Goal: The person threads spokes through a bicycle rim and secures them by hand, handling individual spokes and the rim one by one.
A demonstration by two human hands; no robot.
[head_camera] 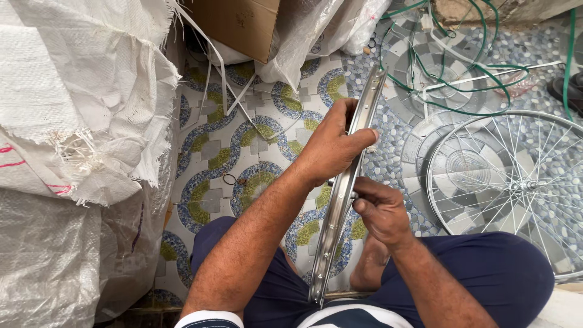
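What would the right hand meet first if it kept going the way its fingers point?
The right hand points left at the metal wheel rim and would meet it almost at once; its fingertips seem to touch the rim already, though depth is unclear.

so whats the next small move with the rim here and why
Probably push the small part at the right hand fingers into the rim. The left hand grips the bare rim edge-on, and the right fingertips pinch something small against its inner side; what it is, I cannot tell.

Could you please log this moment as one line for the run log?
left hand: grips bare wheel rim | right hand: pinches at rim | spoked wheel: on floor
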